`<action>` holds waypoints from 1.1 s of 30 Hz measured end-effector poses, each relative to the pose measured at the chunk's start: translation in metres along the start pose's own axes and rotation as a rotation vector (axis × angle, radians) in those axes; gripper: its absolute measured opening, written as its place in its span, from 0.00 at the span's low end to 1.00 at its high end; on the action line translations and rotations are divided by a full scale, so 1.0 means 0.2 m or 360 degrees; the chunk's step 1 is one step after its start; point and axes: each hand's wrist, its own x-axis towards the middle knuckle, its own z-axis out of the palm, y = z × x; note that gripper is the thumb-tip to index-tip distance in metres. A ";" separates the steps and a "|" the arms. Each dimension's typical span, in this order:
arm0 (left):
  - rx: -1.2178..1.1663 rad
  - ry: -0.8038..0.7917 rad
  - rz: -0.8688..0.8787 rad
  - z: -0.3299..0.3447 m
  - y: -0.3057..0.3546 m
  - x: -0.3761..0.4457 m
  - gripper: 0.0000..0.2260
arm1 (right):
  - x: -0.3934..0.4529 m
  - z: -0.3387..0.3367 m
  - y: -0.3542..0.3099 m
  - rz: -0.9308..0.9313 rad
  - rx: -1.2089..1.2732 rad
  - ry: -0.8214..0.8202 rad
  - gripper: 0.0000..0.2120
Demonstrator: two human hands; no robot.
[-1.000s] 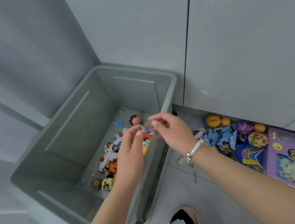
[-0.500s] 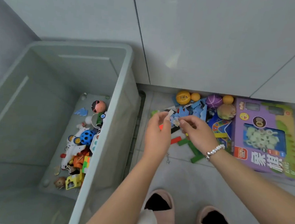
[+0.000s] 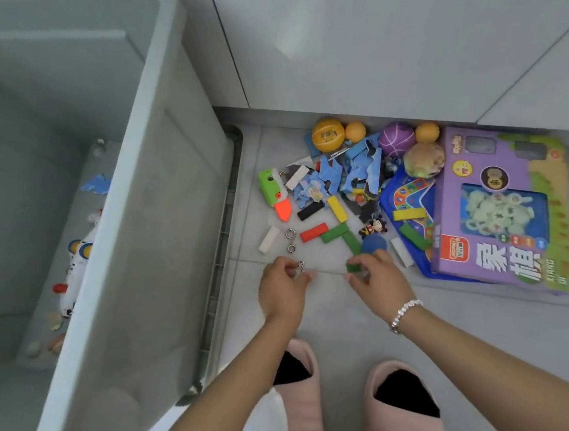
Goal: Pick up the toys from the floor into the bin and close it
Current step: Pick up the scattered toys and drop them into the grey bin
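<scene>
- The grey bin (image 3: 146, 203) fills the left of the view, its lid off and its near and left sides cut off by the frame; its tall right wall hides most of the toys inside — only a white toy plane (image 3: 77, 266) and a blue scrap (image 3: 96, 184) show plainly.
- Pale cabinet doors (image 3: 360, 43) stand behind, over a grey tiled floor (image 3: 473, 317).
- A purple game box (image 3: 503, 214) lies flat on the floor at the right, partly over a blue board (image 3: 407, 195).
- Against the cabinet base sit an orange ball (image 3: 328, 135), a purple ball (image 3: 396, 139) and smaller ones beside them.
- Between bin and box lies the heap of loose toys: blue puzzle pieces (image 3: 359, 173), a green-and-orange toy (image 3: 273, 188), coloured domino blocks (image 3: 314, 232), a small figure (image 3: 373, 227).
- The right hand (image 3: 379, 280), with a bead bracelet (image 3: 403, 315) at the wrist, has its grip clamped on a green block (image 3: 354, 268) just off the heap's near edge; motion blur softens it.
- The left hand (image 3: 282, 287) has its fingers curled at a small metal hook (image 3: 301, 265) on the floor — whether it is pinched, I cannot tell.
- Two metal rings (image 3: 290, 240) lie just beyond.
- Pink slippers (image 3: 404, 408) show at the bottom edge.
</scene>
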 end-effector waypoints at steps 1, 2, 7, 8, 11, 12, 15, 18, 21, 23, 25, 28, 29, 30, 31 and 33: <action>0.0052 -0.0004 0.0028 0.01 0.00 0.01 0.09 | 0.00 0.01 0.00 -0.0009 -0.0009 -0.0021 0.15; 0.0086 0.0003 0.0052 0.01 0.01 0.02 0.07 | -0.01 0.01 0.00 -0.0013 -0.0002 -0.0030 0.15; 0.0249 0.0043 0.0084 0.00 0.03 0.06 0.04 | 0.01 0.01 -0.01 -0.0038 0.0067 0.0038 0.15; 0.0323 0.0034 0.0119 0.00 0.02 0.07 0.04 | 0.02 0.01 -0.01 -0.0034 0.0088 0.0057 0.15; 0.0693 -0.0025 0.0303 0.00 0.00 0.10 0.08 | 0.02 0.02 -0.01 -0.0016 0.0148 0.0103 0.13; 0.0784 -0.0052 0.0361 0.00 0.00 0.11 0.09 | 0.01 0.01 0.00 -0.0018 0.0152 0.0106 0.13; 0.0801 -0.0088 0.0456 -0.02 -0.01 0.12 0.10 | 0.01 0.01 0.00 -0.0030 0.0159 0.0115 0.12; 0.0465 -0.0077 0.0476 -0.05 -0.04 0.12 0.08 | 0.00 0.00 0.00 -0.0036 0.0197 0.0136 0.12; 0.0009 0.0019 0.0375 -0.09 -0.01 0.09 0.02 | 0.00 0.01 0.00 -0.0038 0.0194 0.0130 0.11; -0.0223 0.0137 0.0280 -0.11 0.01 0.10 0.03 | 0.01 0.01 0.00 -0.0033 0.0192 0.0126 0.11; -0.0294 0.0155 0.0236 -0.11 0.03 0.13 0.08 | 0.01 0.02 -0.01 -0.0034 0.0187 0.0121 0.10; -0.0272 0.0094 0.0198 -0.08 0.05 0.17 0.12 | 0.01 0.02 -0.02 -0.0040 0.0171 0.0102 0.09; -0.0236 0.0079 0.0194 -0.07 0.05 0.18 0.13 | 0.01 0.02 -0.02 -0.0037 0.0167 0.0096 0.09; -0.0179 0.0065 0.0198 -0.06 0.05 0.19 0.13 | 0.01 0.02 -0.02 -0.0029 0.0168 0.0093 0.08; -0.0119 0.0056 0.0204 -0.06 0.05 0.19 0.13 | 0.01 0.02 -0.02 -0.0019 0.0169 0.0093 0.08; -0.0050 0.0062 0.0202 -0.06 0.06 0.21 0.11 | 0.01 0.02 -0.01 -0.0001 0.0172 0.0095 0.08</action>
